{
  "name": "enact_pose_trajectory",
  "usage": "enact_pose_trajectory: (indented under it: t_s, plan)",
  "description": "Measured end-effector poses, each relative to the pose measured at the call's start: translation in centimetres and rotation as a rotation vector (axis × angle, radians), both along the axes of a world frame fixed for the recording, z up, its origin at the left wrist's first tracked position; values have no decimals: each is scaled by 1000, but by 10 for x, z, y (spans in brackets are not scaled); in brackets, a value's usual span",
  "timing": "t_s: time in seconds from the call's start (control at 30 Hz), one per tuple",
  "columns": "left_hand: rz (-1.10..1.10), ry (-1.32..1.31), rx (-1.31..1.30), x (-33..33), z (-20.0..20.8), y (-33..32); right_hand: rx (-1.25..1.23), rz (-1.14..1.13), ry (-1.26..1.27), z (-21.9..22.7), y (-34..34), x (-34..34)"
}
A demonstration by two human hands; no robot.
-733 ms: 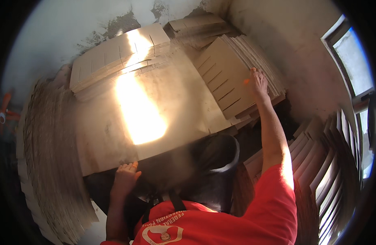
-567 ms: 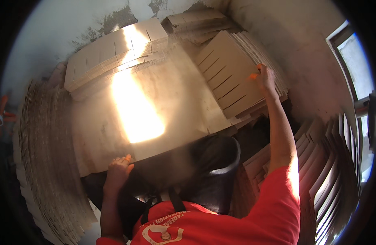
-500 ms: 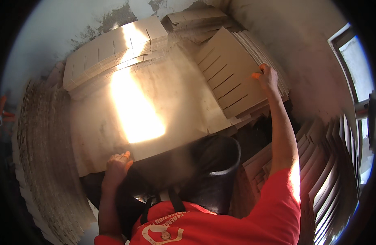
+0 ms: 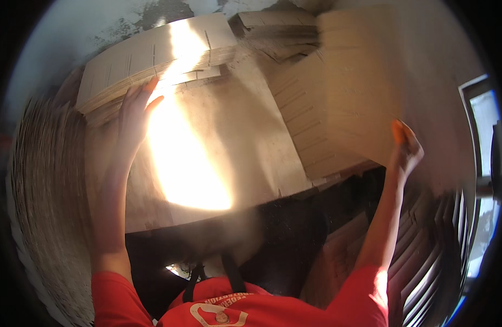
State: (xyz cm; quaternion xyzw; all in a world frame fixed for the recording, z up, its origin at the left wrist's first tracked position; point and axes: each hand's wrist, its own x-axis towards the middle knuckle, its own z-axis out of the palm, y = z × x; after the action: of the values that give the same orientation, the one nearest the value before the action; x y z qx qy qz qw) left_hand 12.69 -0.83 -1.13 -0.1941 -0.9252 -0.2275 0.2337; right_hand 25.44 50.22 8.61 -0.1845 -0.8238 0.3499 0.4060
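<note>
My right hand (image 4: 406, 146) grips the lower right edge of a brown cardboard sheet (image 4: 362, 76), which is lifted, tilted and blurred by motion. Under it, on the right of the table (image 4: 253, 155), lies a pile of slotted cardboard sheets (image 4: 301, 122), partly covered by the raised one. My left hand (image 4: 135, 111) is held out over the table's left side, thumb and fingers apart, with nothing in it. It is nearest to the front edge of a stack of slotted cardboard strips (image 4: 117, 68) at the back left; whether it touches them I cannot tell.
Tall piles of cardboard (image 4: 49, 201) stand along the left. More sheets (image 4: 430, 245) lean in a fanned row at the lower right. Another stack (image 4: 275, 22) sits at the back against the stained wall (image 4: 112, 32). Bright sunlight stripes the table, and a window (image 4: 484, 114) is at far right.
My right hand has lifted a sheet off the right pile and moved right and nearer. My left hand has gone from the table's front edge to the back left stack.
</note>
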Motion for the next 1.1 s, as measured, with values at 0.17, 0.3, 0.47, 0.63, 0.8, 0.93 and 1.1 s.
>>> enact_pose_trajectory:
  t_s: [0.17, 0.3, 0.47, 0.63, 0.8, 0.93, 1.1]
  plan:
    - [115, 154, -203, -94, 10, 36, -187, 238, 582, -19, -15, 7]
    - [192, 40, -458, -138, -6, 49, -574, 652, 545, -38, -72, -31]
    - [91, -63, -557, -137, -12, 70, -760, 657, 565, -36, -121, -60]
    - [44, 117, -493, -150, -22, 44, -722, 447, 210, -42, -142, -60]
    - [13, -37, 103, -157, -9, 32, -766, 532, 117, -68, -166, -61]
    - [-162, 359, 78, -149, 0, 38, -824, 642, 97, -80, -177, -58]
    - [-100, 478, -405, -135, -2, 50, -861, 586, 112, -78, -187, -57]
